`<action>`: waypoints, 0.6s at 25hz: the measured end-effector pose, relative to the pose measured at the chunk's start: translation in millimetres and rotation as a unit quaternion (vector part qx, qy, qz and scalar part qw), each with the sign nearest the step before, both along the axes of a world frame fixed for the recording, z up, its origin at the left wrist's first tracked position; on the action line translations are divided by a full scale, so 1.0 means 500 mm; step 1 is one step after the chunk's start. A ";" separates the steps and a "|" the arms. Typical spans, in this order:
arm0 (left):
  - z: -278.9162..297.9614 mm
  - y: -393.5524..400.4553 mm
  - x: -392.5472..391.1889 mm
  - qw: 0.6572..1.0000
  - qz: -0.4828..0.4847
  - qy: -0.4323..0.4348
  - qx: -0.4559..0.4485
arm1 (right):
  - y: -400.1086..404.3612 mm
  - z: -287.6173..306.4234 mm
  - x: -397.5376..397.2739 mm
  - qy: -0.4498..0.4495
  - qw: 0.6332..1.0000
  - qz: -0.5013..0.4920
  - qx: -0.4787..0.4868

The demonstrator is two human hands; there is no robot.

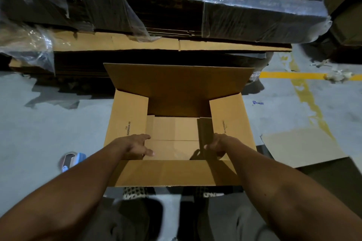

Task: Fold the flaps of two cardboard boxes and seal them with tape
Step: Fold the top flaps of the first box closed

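A brown cardboard box (176, 84) stands on the floor right in front of me, its top open. The far flap stands up, the near flap lies out toward me, and the two side flaps tilt inward. My left hand (135, 146) rests with fingers spread on the left side flap (128, 115) at its inner edge. My right hand (216, 145) grips the inner edge of the right side flap (228, 115), thumb toward the opening. Inside, the folded bottom flaps show. A blue and white tape dispenser (72, 159) lies on the floor to the left, partly hidden by my left forearm.
A tall stack of flattened cartons wrapped in plastic film (156, 15) fills the space behind the box. A flat cardboard sheet (299, 148) lies on the floor at the right. Yellow floor lines (305, 92) run at the right. My legs and patterned shoes are below the box.
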State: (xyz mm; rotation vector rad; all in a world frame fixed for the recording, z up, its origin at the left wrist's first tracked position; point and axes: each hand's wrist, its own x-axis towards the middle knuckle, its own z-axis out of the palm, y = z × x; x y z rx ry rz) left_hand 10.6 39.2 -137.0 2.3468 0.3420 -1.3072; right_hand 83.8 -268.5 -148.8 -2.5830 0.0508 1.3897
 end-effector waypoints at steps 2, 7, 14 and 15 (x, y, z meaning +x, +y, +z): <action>0.010 -0.017 0.016 1.000 -0.010 -0.012 0.027 | 0.002 -0.006 0.007 -0.005 1.000 0.011 -0.007; 0.119 -0.076 0.030 0.996 -0.079 -0.041 0.003 | 0.029 0.079 0.025 -0.046 0.999 0.015 0.008; 0.241 -0.203 -0.086 0.936 -0.350 0.049 0.004 | 0.083 0.299 -0.114 0.043 0.948 0.312 0.052; 0.238 -0.211 -0.108 0.919 -0.392 0.002 0.049 | 0.087 0.305 -0.146 0.054 0.930 0.363 0.014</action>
